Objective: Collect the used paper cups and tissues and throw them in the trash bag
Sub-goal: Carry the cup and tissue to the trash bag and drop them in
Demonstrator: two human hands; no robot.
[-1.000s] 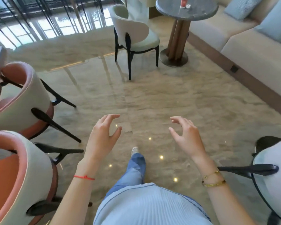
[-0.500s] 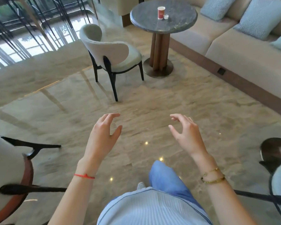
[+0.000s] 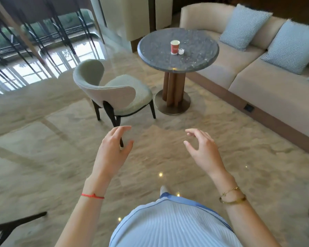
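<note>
Left hand point(image 3: 112, 154): raised in mid-air over the marble floor point(image 3: 43, 157); grip spread, fingers loosely arched, thumb apart, holding nothing; red string bracelet point(image 3: 92, 195) at the wrist
Right hand point(image 3: 202, 150): raised level with the left, well apart from it; grip spread, fingers loosely curved, thumb out, holding nothing; two gold bracelets point(image 3: 232, 196) at the wrist
Paper cup point(image 3: 174, 47): red with a white rim; upright near the middle of the table top; well beyond both hands
Tissue point(image 3: 180, 51): small white crumpled piece; on the table top just beside the cup, on its right; touching or not cannot be told
Table point(image 3: 200, 56): round, dark speckled stone top on a brown fluted column with a round metal base; between chair and sofa
Chair point(image 3: 114, 93): pale upholstered, curved back, dark legs; just left of the table, back turned toward the camera; one leg partly hidden behind the left hand
Sofa point(image 3: 248, 75): beige, along the right side behind the table; two light blue cushions point(image 3: 244, 27) against its back
Foreground: light blue ribbed top point(image 3: 171, 227) at bottom centre; shoe tip point(image 3: 163, 189) on the floor beyond it; dark chair legs point(image 3: 16, 225) at bottom left
</note>
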